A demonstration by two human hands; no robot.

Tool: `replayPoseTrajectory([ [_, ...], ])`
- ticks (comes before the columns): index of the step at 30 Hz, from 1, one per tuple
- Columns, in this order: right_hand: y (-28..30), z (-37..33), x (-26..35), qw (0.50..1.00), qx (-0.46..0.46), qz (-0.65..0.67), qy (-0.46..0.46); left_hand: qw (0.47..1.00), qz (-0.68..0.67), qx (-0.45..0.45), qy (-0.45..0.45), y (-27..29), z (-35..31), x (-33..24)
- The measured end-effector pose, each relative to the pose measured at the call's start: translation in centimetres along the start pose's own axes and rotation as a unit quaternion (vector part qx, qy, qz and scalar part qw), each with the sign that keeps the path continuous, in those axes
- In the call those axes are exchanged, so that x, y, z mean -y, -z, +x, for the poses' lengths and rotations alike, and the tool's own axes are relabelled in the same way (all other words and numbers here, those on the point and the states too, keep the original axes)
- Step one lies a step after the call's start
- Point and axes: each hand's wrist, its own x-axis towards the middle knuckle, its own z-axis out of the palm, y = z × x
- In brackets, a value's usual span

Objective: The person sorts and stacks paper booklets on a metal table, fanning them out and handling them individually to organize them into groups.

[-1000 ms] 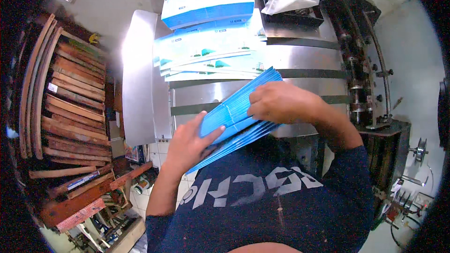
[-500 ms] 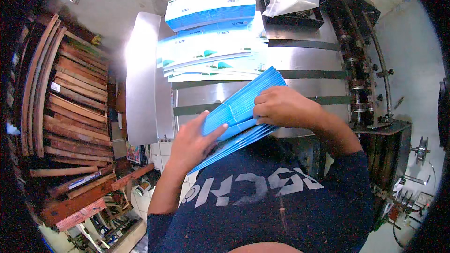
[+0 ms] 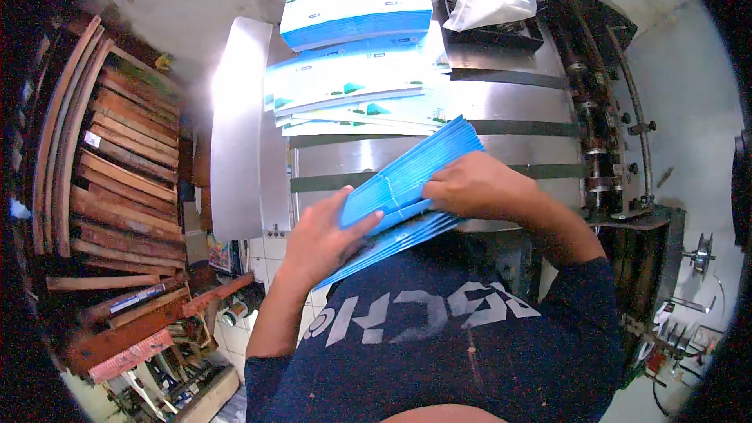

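A fanned stack of blue printed sheets [image 3: 392, 192] is held at a slant in front of my chest, its upper end toward the right. My left hand [image 3: 325, 235] grips the lower left part, thumb across the top and fingers mostly hidden behind. The fingers of my right hand [image 3: 462, 186] are curled at the right edge, pinching some sheets near a gap in the stack. Beyond my hands, overlapping white and blue printed sheets [image 3: 345, 86] lie on the metal table. Behind them stands a neat, thick stack of the same sheets [image 3: 356, 12].
The metal table [image 3: 337, 157] has dark green belts across it. A black tray [image 3: 509, 39] with a white plastic bag [image 3: 493, 4] sits at the back. Machine rollers [image 3: 599, 125] line the right side. Wooden slats [image 3: 129, 164] are racked at the left.
My right hand has shifted slightly down along the stack's right edge. The left hand keeps its grip, and the sheets stay at nearly the same slant.
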Motion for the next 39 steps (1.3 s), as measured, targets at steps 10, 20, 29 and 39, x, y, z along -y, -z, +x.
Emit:
replayPoseTrajectory([
  [10, 16.2, 1.2, -8.0, 0.95, -0.275, 0.057, -0.138, 0.989, -0.107, 0.018, 0.099, 1.0, -0.2, -0.8],
  [20, 5.1, 6.0, -5.1, 0.997, -0.067, 0.019, 0.01, 1.0, -0.027, -0.009, -0.012, 0.9, 0.0, -0.5],
  [29, 2.0, 0.1, -0.7, 0.998, 0.054, 0.014, 0.016, 1.0, -0.007, 0.004, 0.007, 0.3, 0.3, -0.7],
  [39, 1.5, 0.5, -0.2, 0.999, 0.017, -0.028, 0.029, 1.0, 0.007, 0.011, 0.024, -0.4, -0.1, -0.5],
])
